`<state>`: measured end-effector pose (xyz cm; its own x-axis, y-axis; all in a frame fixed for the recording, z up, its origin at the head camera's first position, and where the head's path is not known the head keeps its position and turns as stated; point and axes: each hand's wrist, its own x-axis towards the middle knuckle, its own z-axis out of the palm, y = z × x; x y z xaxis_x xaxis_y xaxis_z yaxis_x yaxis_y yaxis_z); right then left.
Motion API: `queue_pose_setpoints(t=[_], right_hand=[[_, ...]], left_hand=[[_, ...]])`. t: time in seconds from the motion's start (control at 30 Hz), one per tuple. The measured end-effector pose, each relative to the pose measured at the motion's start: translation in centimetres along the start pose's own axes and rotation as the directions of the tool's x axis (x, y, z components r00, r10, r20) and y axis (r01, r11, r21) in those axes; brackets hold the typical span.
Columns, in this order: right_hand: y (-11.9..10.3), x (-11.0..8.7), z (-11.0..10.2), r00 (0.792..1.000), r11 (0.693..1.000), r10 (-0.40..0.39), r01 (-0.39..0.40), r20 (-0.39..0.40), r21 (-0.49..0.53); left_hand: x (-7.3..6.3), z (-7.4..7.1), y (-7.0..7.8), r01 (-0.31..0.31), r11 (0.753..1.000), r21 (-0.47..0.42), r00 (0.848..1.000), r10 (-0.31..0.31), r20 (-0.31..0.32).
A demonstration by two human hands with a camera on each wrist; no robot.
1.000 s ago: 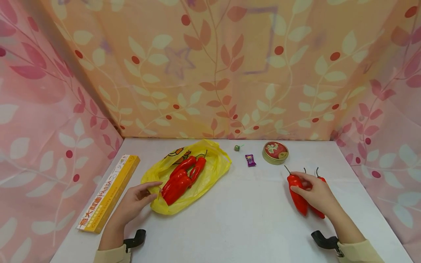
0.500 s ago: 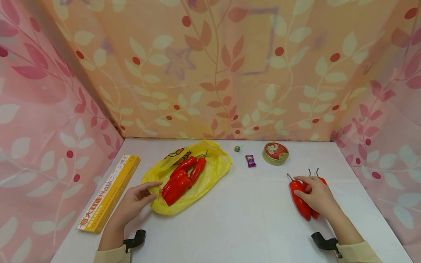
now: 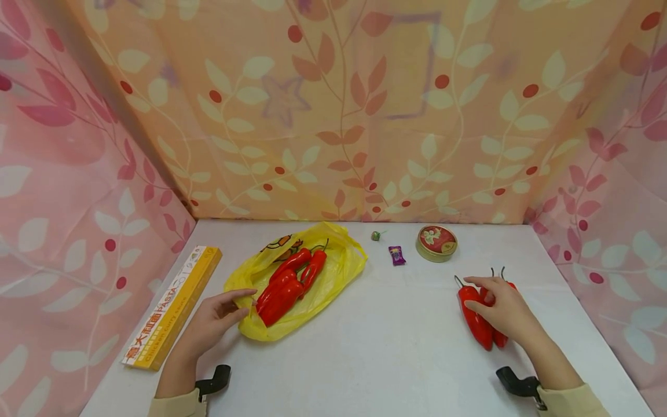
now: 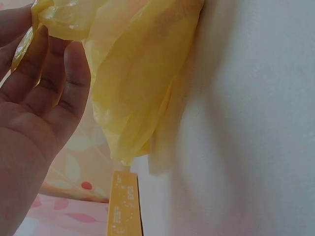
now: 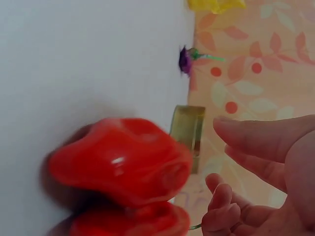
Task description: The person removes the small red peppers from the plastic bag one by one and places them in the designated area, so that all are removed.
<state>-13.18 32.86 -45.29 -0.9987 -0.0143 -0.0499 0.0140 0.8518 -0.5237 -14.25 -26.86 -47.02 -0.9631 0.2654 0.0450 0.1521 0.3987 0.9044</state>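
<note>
My left hand [image 3: 211, 321] pinches the near-left rim of a yellow plastic bag [image 3: 333, 289], its thumb and fingers at the plastic in the left wrist view. Several red chili peppers [image 3: 281, 298] lie inside the bag's mouth. On the right side of the table, red chili peppers [image 3: 476, 324] lie side by side, three dark stems showing. Just above these, my right hand [image 3: 504, 307] hovers with its fingers loosely bent. The right wrist view shows a gap between that hand and the nearest pepper [image 5: 123, 160]; the hand partly hides the others in the head view.
A yellow pasta box [image 3: 174, 310] lies slantwise at the left. Toward the back stand a round red-and-gold tin [image 3: 436, 243], a purple wrapped sweet [image 3: 396, 255] and a small green item [image 3: 376, 236]. Patterned cloth [image 3: 344, 116] hangs behind and at both sides.
The right hand has let go of the peppers, which shifted slightly nearer and closer together, and it now sits a little above them. The left hand and bag keep their place.
</note>
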Motion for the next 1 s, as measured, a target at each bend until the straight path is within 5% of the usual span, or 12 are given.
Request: queue_pose_setpoints(t=[0.43,1.0], right_hand=[[-5.0,0.5,-0.3,0.993,0.987,-0.117,0.120,-0.033,0.109],[-11.6,2.1,2.6,0.972,0.943,-0.236,0.229,0.000,0.243]], left_hand=[[0.0,-0.1,0.0,-0.013,1.000,0.006,1.000,0.013,0.001],[-0.1,0.0,0.4,0.017,1.000,0.016,1.000,-0.017,-0.006]])
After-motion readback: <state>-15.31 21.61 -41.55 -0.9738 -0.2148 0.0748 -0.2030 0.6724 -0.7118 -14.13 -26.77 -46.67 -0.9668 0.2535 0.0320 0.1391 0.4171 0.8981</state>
